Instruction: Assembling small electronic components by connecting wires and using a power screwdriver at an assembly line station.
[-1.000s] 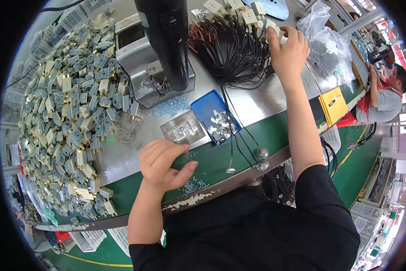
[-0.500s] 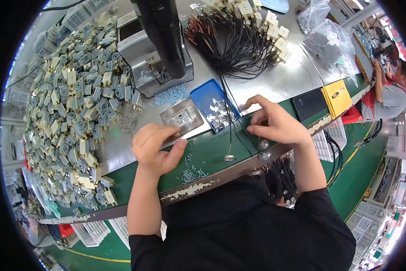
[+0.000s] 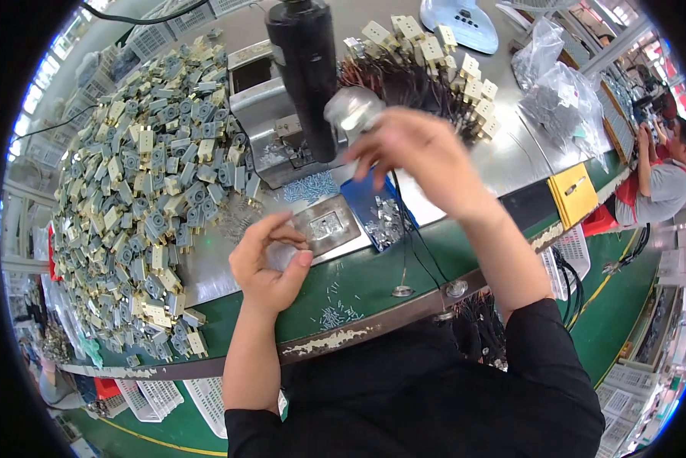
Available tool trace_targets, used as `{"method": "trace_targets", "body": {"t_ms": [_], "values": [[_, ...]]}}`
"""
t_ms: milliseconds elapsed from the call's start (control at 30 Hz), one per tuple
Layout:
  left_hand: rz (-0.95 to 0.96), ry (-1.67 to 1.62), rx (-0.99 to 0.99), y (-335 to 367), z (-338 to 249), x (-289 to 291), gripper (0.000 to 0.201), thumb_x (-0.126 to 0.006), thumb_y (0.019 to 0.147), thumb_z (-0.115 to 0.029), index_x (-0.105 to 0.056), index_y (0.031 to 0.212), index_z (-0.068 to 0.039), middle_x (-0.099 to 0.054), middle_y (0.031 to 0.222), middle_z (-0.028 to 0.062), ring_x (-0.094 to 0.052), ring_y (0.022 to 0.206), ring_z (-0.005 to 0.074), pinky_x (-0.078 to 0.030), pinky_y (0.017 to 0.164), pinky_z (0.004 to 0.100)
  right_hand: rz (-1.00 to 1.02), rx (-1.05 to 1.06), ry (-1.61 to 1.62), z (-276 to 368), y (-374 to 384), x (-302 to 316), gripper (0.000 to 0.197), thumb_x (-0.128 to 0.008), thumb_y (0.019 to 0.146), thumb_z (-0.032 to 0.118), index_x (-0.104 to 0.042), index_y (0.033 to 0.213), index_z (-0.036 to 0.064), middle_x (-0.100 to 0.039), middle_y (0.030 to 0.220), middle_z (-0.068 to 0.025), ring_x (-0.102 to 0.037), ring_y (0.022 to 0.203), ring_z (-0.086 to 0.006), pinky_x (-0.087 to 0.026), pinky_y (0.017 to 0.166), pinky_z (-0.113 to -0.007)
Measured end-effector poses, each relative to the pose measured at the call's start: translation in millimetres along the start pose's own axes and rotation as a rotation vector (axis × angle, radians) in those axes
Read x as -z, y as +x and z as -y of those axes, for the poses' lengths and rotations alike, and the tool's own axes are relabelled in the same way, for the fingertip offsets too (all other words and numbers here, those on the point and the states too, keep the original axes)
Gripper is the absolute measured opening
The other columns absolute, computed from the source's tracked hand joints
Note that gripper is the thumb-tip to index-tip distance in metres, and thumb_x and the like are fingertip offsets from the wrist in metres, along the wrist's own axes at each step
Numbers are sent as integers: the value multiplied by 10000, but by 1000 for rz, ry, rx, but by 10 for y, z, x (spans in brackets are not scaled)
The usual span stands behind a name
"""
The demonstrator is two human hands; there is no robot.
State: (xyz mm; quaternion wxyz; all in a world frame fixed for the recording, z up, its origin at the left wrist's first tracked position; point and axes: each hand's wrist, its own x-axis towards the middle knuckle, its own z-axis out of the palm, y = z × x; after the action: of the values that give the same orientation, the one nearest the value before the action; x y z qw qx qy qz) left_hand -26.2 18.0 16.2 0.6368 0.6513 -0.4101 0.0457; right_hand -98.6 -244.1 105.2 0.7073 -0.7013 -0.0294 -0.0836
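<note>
My left hand [image 3: 268, 263] rests at the near-left side of a flat metal fixture plate [image 3: 339, 240]. Its fingers curve, apart from the thumb, and nothing shows between them. Raised over the bench, my right hand [image 3: 431, 156] is smeared by motion. A blurred, shiny silver round part [image 3: 354, 109] is in the air against its index-finger side; whether the fingers grip it or a cord on it is unclear. Beneath that hand lies a blue tray [image 3: 408, 216] of small metal pieces [image 3: 385, 221]. Black cords run down to silver round ends [image 3: 402, 291] near the bench edge.
Grey-and-cream sockets [image 3: 160, 179] are heaped at left. A machine with a black column [image 3: 305, 69] stands at centre back, blue screws [image 3: 310, 187] beside it. Loose screws [image 3: 335, 314] lie near the edge. Corded cream sockets [image 3: 431, 49], plastic bags [image 3: 564, 111] and a yellow case [image 3: 573, 192] are right. A co-worker [image 3: 667, 160] sits beyond.
My right hand has risen from the cords near the bench edge, moving up and leftward. A silver round part now appears beside it in the air. My left hand stays near the plate.
</note>
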Motion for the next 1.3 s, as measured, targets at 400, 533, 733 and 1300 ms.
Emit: {"method": "trace_targets", "body": {"t_ms": [400, 533, 733, 1300], "values": [[80, -903, 685, 73, -68, -13, 275, -729, 988, -101, -654, 1194, 64, -748, 996, 232, -764, 855, 294, -646, 720, 368, 250, 232, -910, -112, 1, -376, 248, -720, 885, 42, -708, 1130, 8, -704, 996, -176, -696, 906, -368, -547, 768, -457], [170, -792, 663, 101, -154, -17, 240, -729, 985, -95, -692, 1152, 73, -749, 1099, 288, -772, 931, 324, -646, 792, 401, 151, 387, -889, -351, 35, -322, 211, -785, 816, 70, -749, 1022, 56, -676, 909, -89, -648, 776, -299, -509, 666, -401], [194, -996, 756, 103, -192, -101, 371, -699, 1012, -314, -657, 1015, 55, -692, 858, 166, -649, 714, 221, -530, 703, 325, 277, 379, -673, -427, 24, -211, 169, -831, 767, 99, -789, 930, 94, -641, 674, -33, -600, 564, -230, -418, 524, -375], [171, -807, 972, 289, -195, 2, 308, -655, 1049, -273, -653, 991, 30, -653, 727, 96, -575, 580, 151, -451, 558, 280, 122, 511, -712, -454, 11, -238, 237, -866, 686, 87, -817, 918, 87, -500, 579, -9, -490, 483, -184, -355, 476, -332]]}}
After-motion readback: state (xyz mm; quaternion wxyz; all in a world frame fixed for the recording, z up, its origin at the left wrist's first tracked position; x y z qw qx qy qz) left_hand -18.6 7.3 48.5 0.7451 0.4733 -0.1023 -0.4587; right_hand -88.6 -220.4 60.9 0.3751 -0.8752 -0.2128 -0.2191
